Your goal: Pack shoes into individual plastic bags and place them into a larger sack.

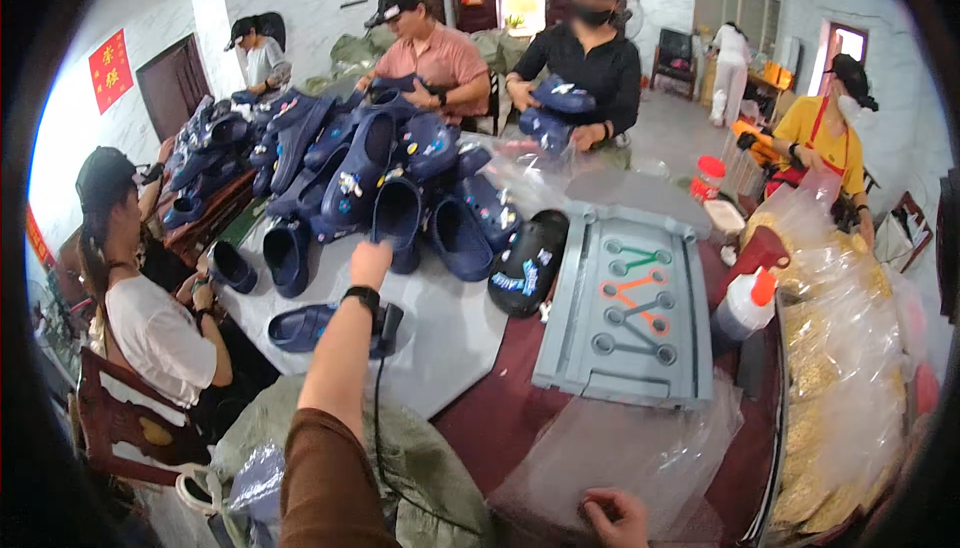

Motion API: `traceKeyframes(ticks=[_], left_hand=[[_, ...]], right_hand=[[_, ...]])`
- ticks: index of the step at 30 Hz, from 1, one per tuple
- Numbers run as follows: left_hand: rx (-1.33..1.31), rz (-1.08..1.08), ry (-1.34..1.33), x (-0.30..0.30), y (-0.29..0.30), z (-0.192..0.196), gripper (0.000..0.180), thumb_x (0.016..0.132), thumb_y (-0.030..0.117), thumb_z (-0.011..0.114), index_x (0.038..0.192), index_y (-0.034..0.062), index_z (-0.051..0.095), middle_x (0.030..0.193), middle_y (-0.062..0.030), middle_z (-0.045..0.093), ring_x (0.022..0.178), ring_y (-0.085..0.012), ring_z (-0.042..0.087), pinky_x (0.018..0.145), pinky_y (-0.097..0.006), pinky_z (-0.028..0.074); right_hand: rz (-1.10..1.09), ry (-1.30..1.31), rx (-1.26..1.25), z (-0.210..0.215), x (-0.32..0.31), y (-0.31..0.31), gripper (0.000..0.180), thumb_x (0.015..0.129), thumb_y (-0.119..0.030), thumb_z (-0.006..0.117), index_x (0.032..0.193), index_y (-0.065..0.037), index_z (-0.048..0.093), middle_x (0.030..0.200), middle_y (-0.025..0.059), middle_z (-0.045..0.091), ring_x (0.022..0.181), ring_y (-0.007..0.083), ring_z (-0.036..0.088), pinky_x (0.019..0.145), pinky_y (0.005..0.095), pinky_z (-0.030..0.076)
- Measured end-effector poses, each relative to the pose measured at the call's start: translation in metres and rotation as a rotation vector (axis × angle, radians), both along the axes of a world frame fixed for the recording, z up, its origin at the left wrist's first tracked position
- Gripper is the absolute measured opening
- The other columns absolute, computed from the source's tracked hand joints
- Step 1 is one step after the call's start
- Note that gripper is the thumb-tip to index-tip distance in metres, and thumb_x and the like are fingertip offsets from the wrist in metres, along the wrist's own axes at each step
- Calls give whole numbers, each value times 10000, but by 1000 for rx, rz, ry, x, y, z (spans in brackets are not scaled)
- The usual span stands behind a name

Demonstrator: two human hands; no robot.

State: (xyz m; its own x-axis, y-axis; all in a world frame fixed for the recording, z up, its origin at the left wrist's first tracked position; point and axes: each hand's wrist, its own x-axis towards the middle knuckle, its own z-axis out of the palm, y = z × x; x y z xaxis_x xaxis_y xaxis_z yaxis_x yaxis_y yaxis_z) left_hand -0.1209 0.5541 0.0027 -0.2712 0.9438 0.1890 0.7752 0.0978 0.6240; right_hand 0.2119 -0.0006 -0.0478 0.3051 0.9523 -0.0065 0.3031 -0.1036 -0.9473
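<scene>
My left hand (371, 263) reaches out over the grey table, its fingers closed at the near edge of a navy clog (398, 216) in the heap. A black band circles that wrist, and a small black device with a cable hangs beside it. Another navy clog (300, 329) lies on the table just left of my forearm. Low in the picture, my right hand (615, 520) is open, fingers loosely bent, at the near edge of a clear plastic bag (600, 453); nothing shows in it. A black clog with blue-white decorations (530, 263) rests right of the heap.
A grey plastic panel (625, 383) with coloured links lies on the dark red tabletop. A white bottle with an orange cap (745, 306) stands beside it, near clear bags of yellowish pieces (825, 398). Green sacking (430, 458) bulges below my left arm. Several co-workers are around the table.
</scene>
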Motion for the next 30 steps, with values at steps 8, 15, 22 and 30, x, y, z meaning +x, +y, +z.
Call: traceKeyframes(ticks=[8, 15, 22, 30], left_hand=[[-17, -77, 605, -121, -66, 67, 404, 921, 324, 484, 1047, 10, 705, 1067, -290, 702, 978, -454, 687, 844, -534, 529], [-234, -1, -489, -113, -169, 48, 511, 894, 382, 519, 1165, -31, 651, 1072, -157, 694, 944, -261, 609, 813, -396, 460], [-16, -195, -489, -67, -181, 34, 470, 932, 324, 498, 1198, -44, 619, 1077, -195, 645, 994, -297, 584, 867, -392, 442], [-100, -375, -1076, 54, -298, 147, 365, 977, 347, 540, 1203, 73, 625, 1115, -66, 651, 997, -221, 615, 834, -373, 477]], right_hand=[[-74, -87, 51, 7, 2, 9, 163, 864, -60, 738, 1018, -15, 715, 878, 82, 720, 774, 154, 688, 675, 264, 530], [-93, -108, 198, 8, -5, 6, 120, 876, -43, 725, 995, -28, 724, 853, 73, 697, 693, 149, 647, 612, 263, 508], [-35, -10, 240, -7, -5, 3, 136, 907, -70, 717, 1031, -13, 719, 864, 65, 711, 713, 116, 647, 634, 254, 506], [-87, 64, 391, 19, -3, -12, 131, 926, -75, 701, 1045, -22, 717, 972, 41, 703, 883, 113, 658, 726, 274, 517]])
